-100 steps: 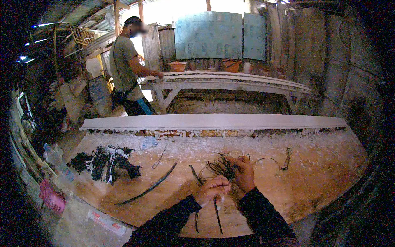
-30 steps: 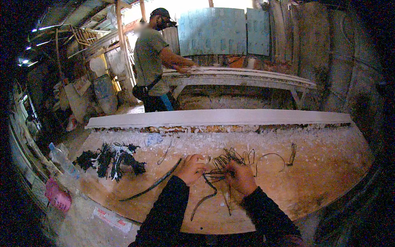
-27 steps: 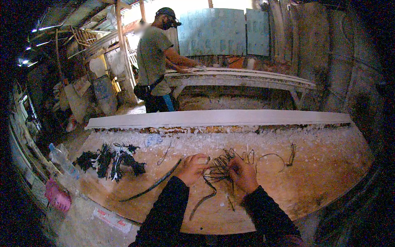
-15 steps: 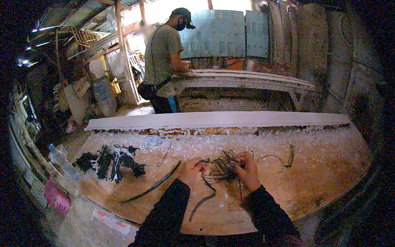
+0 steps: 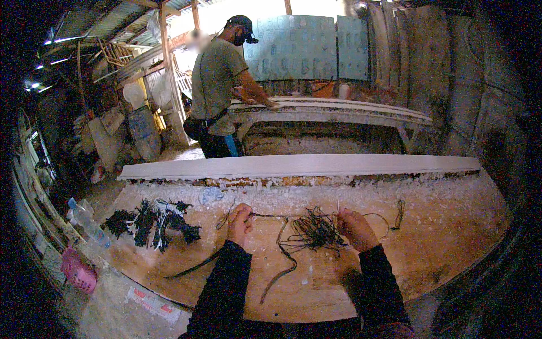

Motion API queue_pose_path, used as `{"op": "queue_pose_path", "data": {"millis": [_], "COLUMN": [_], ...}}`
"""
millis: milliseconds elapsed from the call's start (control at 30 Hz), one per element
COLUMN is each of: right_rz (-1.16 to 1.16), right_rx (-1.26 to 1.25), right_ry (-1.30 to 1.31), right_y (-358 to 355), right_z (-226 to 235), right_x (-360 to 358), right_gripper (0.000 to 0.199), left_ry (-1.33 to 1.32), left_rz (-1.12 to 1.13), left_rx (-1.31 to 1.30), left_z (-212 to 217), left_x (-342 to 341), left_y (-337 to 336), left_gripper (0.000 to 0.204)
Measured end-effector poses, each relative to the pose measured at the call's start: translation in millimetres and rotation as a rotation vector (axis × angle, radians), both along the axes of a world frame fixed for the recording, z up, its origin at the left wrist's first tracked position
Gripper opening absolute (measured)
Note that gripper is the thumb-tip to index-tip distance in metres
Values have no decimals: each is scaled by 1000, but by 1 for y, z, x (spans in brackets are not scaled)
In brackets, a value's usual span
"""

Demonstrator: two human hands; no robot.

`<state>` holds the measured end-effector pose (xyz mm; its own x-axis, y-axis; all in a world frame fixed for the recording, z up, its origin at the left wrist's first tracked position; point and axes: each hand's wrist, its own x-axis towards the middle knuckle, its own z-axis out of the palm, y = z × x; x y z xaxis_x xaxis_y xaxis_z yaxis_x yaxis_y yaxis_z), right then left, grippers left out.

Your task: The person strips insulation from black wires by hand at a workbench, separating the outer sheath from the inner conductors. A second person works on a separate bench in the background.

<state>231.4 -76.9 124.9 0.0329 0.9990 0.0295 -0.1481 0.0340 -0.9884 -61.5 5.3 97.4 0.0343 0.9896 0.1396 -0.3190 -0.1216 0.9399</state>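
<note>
**Two hands pull a dark strand out of a tangle on a rough tabletop**

A wide wooden tabletop (image 5: 451, 243), pale and crusted with white flakes, fills the view, with a long white board (image 5: 299, 165) lying along its far edge. In the middle sits a loose tangle of thin dark strands (image 5: 313, 231). The likeliest trouble is that the strand stretched between the hands drags the whole tangle along or tightens its knots, since the strands cross each other thickly. A hard tug may also snap a thin strand. The left hand (image 5: 240, 221) is closed, pinching one end of a strand (image 5: 265, 215) that runs straight to the tangle. The right hand (image 5: 354, 227) rests clenched on the tangle's right edge, gripping strands there. A longer dark strip (image 5: 282, 265) curls toward the near edge. Further left lies a separate dark clump (image 5: 152, 223). Behind, another person (image 5: 217, 85) works at another bench.
</note>
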Motion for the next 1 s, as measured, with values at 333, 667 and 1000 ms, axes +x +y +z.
{"op": "queue_pose_path", "data": {"millis": [333, 667, 1000], "right_rz": [100, 121, 106], "right_rx": [155, 285, 6], "right_ry": [560, 616, 344], "right_y": [2, -1, -11], "right_z": [8, 14, 3], "right_x": [15, 17, -37], "right_gripper": [18, 33, 12], "left_ry": [556, 860, 137], "left_rz": [36, 7, -350], "left_rx": [447, 434, -116], "left_z": [-17, -15, -42], "left_x": [5, 10, 63], "left_y": [13, 4, -22], "left_gripper": [12, 13, 17]}}
